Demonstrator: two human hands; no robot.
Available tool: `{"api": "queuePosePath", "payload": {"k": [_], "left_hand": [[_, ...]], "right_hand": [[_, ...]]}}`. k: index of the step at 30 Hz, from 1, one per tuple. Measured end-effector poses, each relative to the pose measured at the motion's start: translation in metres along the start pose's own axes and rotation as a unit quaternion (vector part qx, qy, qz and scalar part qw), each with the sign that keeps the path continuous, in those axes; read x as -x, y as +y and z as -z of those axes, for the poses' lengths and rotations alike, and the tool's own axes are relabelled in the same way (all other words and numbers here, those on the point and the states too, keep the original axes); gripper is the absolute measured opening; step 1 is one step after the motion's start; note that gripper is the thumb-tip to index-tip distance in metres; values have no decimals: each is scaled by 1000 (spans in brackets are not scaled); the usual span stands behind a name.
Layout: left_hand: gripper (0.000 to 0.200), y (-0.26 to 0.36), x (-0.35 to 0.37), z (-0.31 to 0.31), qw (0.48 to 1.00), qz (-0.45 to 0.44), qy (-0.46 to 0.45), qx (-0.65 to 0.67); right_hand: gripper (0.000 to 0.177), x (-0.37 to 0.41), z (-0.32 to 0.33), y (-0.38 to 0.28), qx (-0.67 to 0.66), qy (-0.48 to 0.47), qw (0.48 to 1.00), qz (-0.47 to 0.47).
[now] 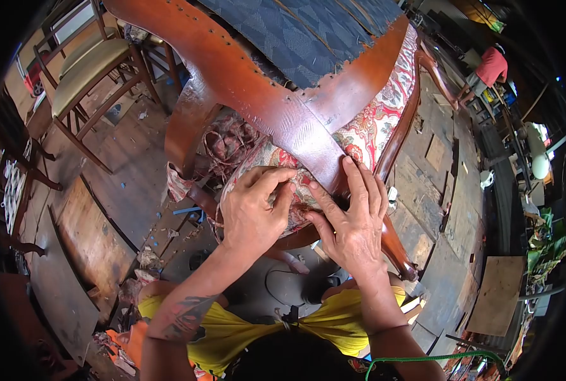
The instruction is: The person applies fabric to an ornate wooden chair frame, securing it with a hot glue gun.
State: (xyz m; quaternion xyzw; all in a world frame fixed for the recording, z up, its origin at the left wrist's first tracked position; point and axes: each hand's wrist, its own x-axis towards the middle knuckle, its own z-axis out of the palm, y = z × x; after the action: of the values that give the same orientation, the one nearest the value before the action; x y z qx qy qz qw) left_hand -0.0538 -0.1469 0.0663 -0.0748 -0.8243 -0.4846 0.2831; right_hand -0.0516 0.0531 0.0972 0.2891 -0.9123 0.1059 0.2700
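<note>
A wooden chair frame (245, 95) with a glossy brown finish lies tilted in front of me, its floral fabric (384, 117) in white and red beneath the crossing wood. My left hand (252, 206) is closed in a pinch at the fabric beside the lower end of the wooden piece; whatever lies between the fingertips is too small to make out. Just to its right, my right hand (356, 235) rests with fingers extended and apart, its fingertips touching the wood's end and the fabric. Dark patterned fabric (308, 38) covers the backrest at the top.
Chairs with pale seats (92, 66) stand at the upper left. A bundle of loose fabric strips (229, 140) hangs beside the frame. Flat boards (99, 238) and scraps lie on the floor. Another person in a red shirt (491, 66) bends at the upper right.
</note>
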Motion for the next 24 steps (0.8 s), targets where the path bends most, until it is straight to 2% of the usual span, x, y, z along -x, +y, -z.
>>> {"api": "queuePosePath", "payload": {"k": [3,5,10,15,19,20,21,23,24], "left_hand": [[24,2,4,-5,999,43,22,23],[26,-3,9,-10,998,-24,57,-17],[28,-7,6,-6,986,-112,69,-100],[32,-8,3,-8,985,-115,79,-103],[27,-10,0,-6,993,-80,81,-42],[23,-11,0,-5,995,-60,76,-19],[20,-13,-2,-2,996,-56,74,-10],[19,-12,-3,2,996,-35,76,-12],[19,-10,-4,4,997,-20,71,4]], "right_hand": [[50,-2,1,1,-2,2,1000,0],[50,-2,2,0,-9,-5,1000,-4],[50,-4,4,-2,-2,-14,1000,-2],[48,-4,7,-4,1,-17,1000,-8],[42,15,36,-2,-36,35,998,49],[38,24,49,-1,-183,-53,981,42],[36,34,56,-1,-326,-139,935,32],[35,52,61,-1,-392,-342,854,10],[40,68,51,2,-361,-446,819,6]]}}
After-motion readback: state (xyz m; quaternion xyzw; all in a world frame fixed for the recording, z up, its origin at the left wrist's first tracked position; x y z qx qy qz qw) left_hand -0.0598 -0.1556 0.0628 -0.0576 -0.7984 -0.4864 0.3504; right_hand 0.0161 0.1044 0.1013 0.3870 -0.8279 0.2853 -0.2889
